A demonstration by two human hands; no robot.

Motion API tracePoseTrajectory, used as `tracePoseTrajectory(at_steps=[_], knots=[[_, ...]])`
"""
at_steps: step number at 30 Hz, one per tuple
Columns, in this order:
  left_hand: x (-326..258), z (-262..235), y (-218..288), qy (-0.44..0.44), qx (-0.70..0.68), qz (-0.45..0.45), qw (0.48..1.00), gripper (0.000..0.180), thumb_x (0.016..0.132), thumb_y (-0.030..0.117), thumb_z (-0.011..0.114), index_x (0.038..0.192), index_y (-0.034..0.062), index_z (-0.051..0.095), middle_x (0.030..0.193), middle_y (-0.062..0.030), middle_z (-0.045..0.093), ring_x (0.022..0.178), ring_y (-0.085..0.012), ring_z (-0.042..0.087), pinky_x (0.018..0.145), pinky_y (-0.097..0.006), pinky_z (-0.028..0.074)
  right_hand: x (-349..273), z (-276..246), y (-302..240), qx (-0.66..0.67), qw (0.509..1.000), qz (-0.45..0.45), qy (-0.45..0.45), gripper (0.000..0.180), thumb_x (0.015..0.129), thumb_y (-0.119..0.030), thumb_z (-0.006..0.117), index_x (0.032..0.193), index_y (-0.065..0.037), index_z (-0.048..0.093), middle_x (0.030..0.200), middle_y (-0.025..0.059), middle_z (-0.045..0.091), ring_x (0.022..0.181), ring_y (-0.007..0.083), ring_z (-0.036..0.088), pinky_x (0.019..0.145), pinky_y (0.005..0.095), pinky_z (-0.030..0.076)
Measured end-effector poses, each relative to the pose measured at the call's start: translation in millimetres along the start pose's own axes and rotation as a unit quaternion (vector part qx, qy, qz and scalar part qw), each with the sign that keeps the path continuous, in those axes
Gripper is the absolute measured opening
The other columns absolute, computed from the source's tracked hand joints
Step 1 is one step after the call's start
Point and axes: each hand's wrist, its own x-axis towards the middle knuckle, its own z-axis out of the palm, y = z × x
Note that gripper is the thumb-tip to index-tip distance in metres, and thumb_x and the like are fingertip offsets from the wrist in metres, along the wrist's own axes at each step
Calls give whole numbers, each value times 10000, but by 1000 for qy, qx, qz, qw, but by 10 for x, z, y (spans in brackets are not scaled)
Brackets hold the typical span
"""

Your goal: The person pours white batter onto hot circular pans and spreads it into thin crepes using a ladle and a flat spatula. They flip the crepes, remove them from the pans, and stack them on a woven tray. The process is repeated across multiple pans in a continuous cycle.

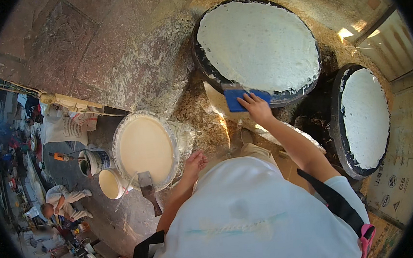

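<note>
My right hand (256, 109) grips a blue scraper (235, 100) with a pale edge, fingers spread over its face. The scraper lies at the near rim of a large round black mould (200, 56) filled with white, wet-looking plaster (260, 42). The plaster surface is fairly even, with ragged smears along the rim. My left hand (196, 163) hangs in front of my body with its fingers loosely bent and nothing visible in them. It is nearest to a wide tub (173, 136) of cream-coloured liquid. A flat brush (149, 191) rests against the tub's near side.
A second black mould (339, 118) with white filling stands at the right, beside cardboard-like panels (391, 192). Left of the tub are a small cream bucket (111, 183), another bucket (95, 162) and white sacks (65, 128). A person (64, 202) bends down at the far left.
</note>
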Motion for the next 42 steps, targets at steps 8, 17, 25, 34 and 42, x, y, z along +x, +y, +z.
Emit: tracePoseTrajectory(at_steps=[8,17,25,34,42], knots=[[71,128,165,5,-1,18,1000,250,899,183,512,1135,102,542,874,-6,602,762,-120,588,665,-253,470,1294,101,-674,-79,996,3,-32,503,729,-64,576,1215,-52,450,1086,209,556,851,318,600,641,348,524],[268,188,296,-2,38,-25,999,210,908,189,506,1092,101,554,865,-17,601,737,-121,592,643,-247,472,-727,-505,-227,206,959,194,5,475,724,-78,579,1177,-82,435,891,193,607,748,341,610,592,401,492],[552,529,494,-30,93,-36,995,192,913,186,495,1071,97,558,851,6,593,718,-104,583,619,-222,455,-955,99,371,507,361,563,544,381,776,9,577,1136,6,452,1021,131,577,873,239,581,787,359,477],[596,750,633,-2,113,-32,993,211,911,184,489,1094,107,562,880,2,589,766,-106,583,656,-223,444,-1144,198,2871,362,449,716,394,546,677,-164,729,1110,51,474,1024,190,599,839,306,615,734,391,505],[731,696,632,10,122,-55,991,218,922,203,485,1105,114,559,890,-8,578,779,-146,596,664,-260,467,-1278,-89,2559,552,570,557,244,294,761,-68,662,1022,20,558,926,125,628,767,248,616,693,387,518]])
